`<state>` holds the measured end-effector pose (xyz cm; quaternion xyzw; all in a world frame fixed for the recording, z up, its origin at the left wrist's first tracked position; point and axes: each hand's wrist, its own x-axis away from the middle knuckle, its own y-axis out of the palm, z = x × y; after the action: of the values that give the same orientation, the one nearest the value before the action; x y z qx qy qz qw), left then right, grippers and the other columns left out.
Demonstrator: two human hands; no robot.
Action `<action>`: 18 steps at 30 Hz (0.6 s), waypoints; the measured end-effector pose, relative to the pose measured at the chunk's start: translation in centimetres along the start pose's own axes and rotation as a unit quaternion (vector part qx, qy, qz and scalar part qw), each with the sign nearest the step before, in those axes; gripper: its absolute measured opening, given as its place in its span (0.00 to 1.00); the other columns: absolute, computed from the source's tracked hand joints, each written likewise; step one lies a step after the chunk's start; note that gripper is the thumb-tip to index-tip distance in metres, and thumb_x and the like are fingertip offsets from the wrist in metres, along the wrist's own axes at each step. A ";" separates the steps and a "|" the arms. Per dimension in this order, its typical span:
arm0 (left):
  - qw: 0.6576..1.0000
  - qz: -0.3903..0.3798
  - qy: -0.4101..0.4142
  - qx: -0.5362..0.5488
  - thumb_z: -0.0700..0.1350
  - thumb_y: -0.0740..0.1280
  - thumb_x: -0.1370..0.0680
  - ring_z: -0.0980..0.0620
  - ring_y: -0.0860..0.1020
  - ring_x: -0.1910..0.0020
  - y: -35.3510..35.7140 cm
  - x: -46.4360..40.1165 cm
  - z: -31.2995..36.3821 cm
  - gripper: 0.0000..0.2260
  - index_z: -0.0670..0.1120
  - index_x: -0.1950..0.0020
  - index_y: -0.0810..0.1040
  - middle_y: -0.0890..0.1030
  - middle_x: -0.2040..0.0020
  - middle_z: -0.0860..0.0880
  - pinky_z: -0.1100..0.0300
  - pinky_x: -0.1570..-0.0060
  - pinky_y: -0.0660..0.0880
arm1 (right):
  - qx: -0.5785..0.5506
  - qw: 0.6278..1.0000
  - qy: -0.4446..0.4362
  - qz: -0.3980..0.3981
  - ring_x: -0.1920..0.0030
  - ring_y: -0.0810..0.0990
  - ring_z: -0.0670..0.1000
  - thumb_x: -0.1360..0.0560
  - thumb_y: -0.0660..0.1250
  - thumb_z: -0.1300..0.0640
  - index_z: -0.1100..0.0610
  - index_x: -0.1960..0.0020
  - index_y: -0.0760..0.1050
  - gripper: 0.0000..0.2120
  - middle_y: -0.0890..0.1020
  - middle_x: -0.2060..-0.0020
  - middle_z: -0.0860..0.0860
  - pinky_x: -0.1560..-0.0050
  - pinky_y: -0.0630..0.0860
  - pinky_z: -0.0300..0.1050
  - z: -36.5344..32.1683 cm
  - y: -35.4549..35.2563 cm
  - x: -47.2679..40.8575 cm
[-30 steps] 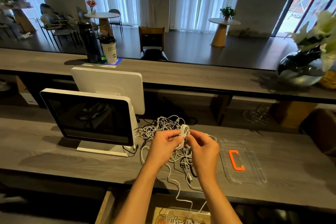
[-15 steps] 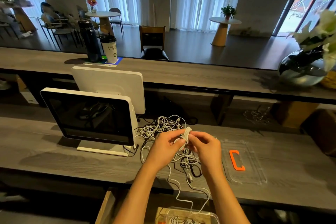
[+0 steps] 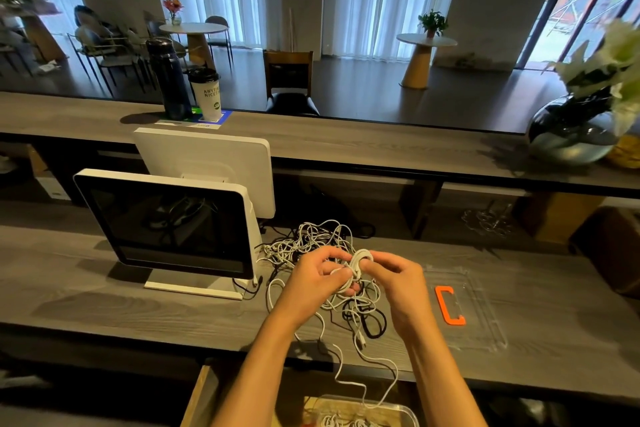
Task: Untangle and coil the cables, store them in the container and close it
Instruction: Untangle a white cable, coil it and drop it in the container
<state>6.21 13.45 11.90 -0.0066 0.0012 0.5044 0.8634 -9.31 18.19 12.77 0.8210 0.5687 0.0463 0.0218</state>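
Grey wood-grain bench (image 3: 104,315) is carrying a white monitor (image 3: 173,229), a tangled pile of cables (image 3: 311,243) and a clear lid (image 3: 485,315) with an orange handle (image 3: 448,305). Above the pile, the left hand (image 3: 311,284) and right hand (image 3: 398,282) are curling their fingers round a small white coil (image 3: 358,263), pinching it between them. One white strand is trailing down into the clear container (image 3: 401,412) below the bench edge.
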 end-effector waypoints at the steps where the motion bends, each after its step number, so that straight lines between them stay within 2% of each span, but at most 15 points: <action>1: 1.000 0.003 -0.004 -0.006 0.36 0.70 0.22 0.43 0.85 0.56 0.0 -0.1 -0.1 0.10 0.41 0.42 0.77 0.86 0.56 0.40 0.55 0.53 0.82 | -0.008 1.000 0.003 0.008 0.58 0.85 0.46 0.27 0.72 0.67 0.60 0.52 0.85 0.07 0.87 0.59 0.53 0.61 0.78 0.33 0.0 0.1 0.0; 4: 1.000 -0.001 -0.007 -0.028 0.37 0.73 0.24 0.45 0.85 0.57 0.2 -0.3 -0.3 0.11 0.40 0.43 0.79 0.86 0.57 0.42 0.55 0.53 0.82 | -0.021 0.999 0.019 0.021 0.59 0.85 0.47 0.27 0.72 0.66 0.61 0.53 0.85 0.05 0.87 0.59 0.54 0.61 0.77 0.35 0.2 0.4 0.0; 7: 0.999 0.022 0.003 -0.034 0.35 0.72 0.24 0.46 0.86 0.60 0.6 -0.2 -0.2 0.08 0.39 0.46 0.81 0.86 0.59 0.42 0.57 0.57 0.82 | -0.018 0.999 0.025 0.023 0.59 0.83 0.47 0.26 0.71 0.63 0.60 0.53 0.85 0.04 0.86 0.60 0.53 0.59 0.76 0.38 0.5 0.6 0.1; 12: 0.996 0.084 0.027 -0.031 0.38 0.71 0.23 0.46 0.84 0.68 0.7 -0.1 -0.1 0.03 0.41 0.50 0.83 0.84 0.66 0.43 0.56 0.66 0.81 | 0.001 0.999 -0.018 -0.050 0.60 0.80 0.47 0.25 0.70 0.63 0.58 0.49 0.85 0.07 0.86 0.57 0.56 0.58 0.76 0.39 0.3 0.6 0.4; 15: 0.994 0.099 0.025 -0.038 0.40 0.70 0.22 0.45 0.82 0.69 0.7 -0.2 -0.1 0.03 0.41 0.52 0.83 0.83 0.68 0.44 0.56 0.68 0.80 | 0.002 0.998 -0.032 -0.051 0.60 0.79 0.46 0.23 0.69 0.64 0.58 0.48 0.85 0.08 0.86 0.57 0.55 0.59 0.75 0.40 0.3 0.8 0.5; 18: 0.992 0.116 0.015 -0.053 0.41 0.68 0.21 0.46 0.81 0.70 0.7 -0.4 -0.5 0.05 0.42 0.54 0.82 0.82 0.68 0.45 0.57 0.69 0.79 | -0.001 0.998 -0.039 -0.042 0.59 0.77 0.49 0.22 0.68 0.58 0.56 0.47 0.86 0.08 0.86 0.57 0.56 0.59 0.73 0.44 0.5 0.9 0.5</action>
<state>5.44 13.48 11.44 -0.0600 -0.0122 0.6005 0.7973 -8.26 18.31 12.41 0.7977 0.6010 0.0140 0.0468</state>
